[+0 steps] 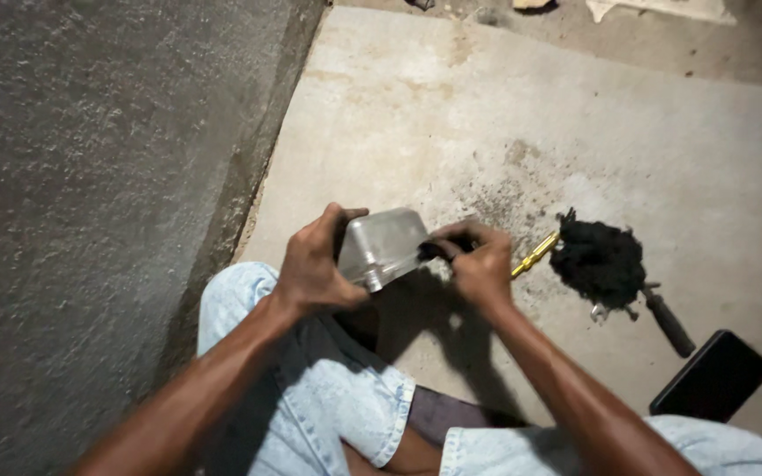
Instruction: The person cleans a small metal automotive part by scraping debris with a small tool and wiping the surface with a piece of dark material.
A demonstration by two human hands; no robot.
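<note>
My left hand grips a small silver metal container with a short spout at its lower end, holding it tilted above my knee. My right hand is at the container's right edge, its fingers pinched on a small dark piece pressed against the metal. Both hands hover over the concrete floor, in front of my legs in light blue jeans.
A rough grey wall runs along the left. On the floor to the right lie a brass-coloured fitting, a black fibrous wad, pliers with a dark handle and a black phone. Debris lies at the far top edge.
</note>
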